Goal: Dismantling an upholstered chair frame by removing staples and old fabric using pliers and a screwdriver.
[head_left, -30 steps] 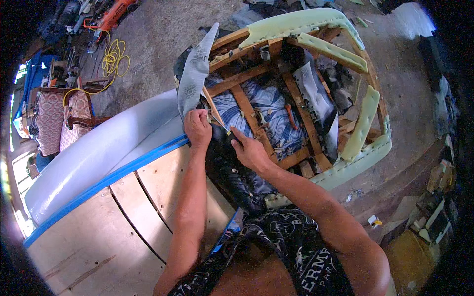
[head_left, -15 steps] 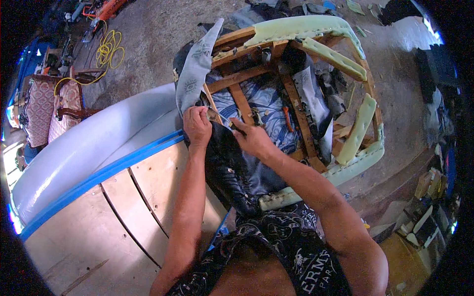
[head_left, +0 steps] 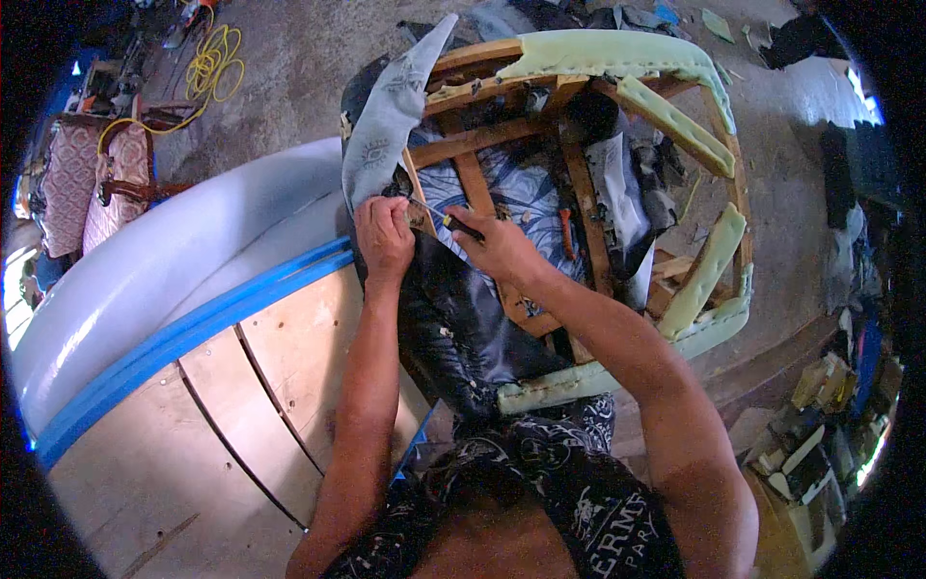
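A wooden chair frame (head_left: 470, 183), partly stripped, lies in front of me with black upholstery (head_left: 449, 318) on its near left side. My left hand (head_left: 385, 239) is closed at the lower end of a loose grey fabric strip (head_left: 384, 121), pinching the cover's edge; the fingertips partly hide the grip. In my right hand (head_left: 502, 249) is a screwdriver (head_left: 466, 229) with a dark and yellow handle. Its thin metal shaft points left, the tip close to my left fingers at the frame's edge.
An orange-handled tool (head_left: 567, 234) lies inside the frame on patterned blue-white fabric. Pale green foam (head_left: 617, 53) pads the outer rails. At left stand a plywood panel with blue edging (head_left: 207, 314) and a large whitish roll (head_left: 174, 241). A yellow cord (head_left: 214, 68) coils on the floor.
My right hand and the screwdriver have shifted slightly, the handle showing more now. My left hand keeps its pinch. The whole view has moved a little.
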The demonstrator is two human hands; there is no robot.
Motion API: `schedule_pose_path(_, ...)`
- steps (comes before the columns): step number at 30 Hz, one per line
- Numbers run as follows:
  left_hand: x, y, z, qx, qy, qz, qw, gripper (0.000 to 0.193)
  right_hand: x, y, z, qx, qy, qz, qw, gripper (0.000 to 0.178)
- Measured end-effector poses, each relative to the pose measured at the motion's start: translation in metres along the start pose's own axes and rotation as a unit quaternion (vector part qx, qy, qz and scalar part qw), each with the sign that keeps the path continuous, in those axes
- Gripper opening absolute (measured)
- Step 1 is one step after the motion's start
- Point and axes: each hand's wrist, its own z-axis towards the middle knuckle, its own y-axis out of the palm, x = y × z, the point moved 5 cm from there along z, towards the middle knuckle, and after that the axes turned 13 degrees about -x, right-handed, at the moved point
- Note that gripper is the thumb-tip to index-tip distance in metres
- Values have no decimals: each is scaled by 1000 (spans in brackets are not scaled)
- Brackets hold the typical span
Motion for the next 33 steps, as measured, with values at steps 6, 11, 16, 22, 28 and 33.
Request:
schedule_pose_path(6,3,1,3,-1,3,-7,1000,9,50,36,15,58,-55,-3,997,41)
schedule_pose_path(11,6,10,10,2,9,-18,1000,6,58,44,41,54,84,42,994,43)
schedule_pose_path(16,-10,0,16,-19,-50,-79,995,18,33,-5,-6,118,-1,42,992,48)
schedule_pose_path(22,13,-4,67,-234,-269,66,932,57,15,-74,-29,32,154,14,988,43)
schedule_pose_path(28,-16,21,77,-249,-248,73,933,44,23,-79,-17,46,47,-9,998,40)
schedule_pose_path(33,-26,15,65,-223,-168,-100,955,33,21,-91,2,-38,2,-116,993,39)
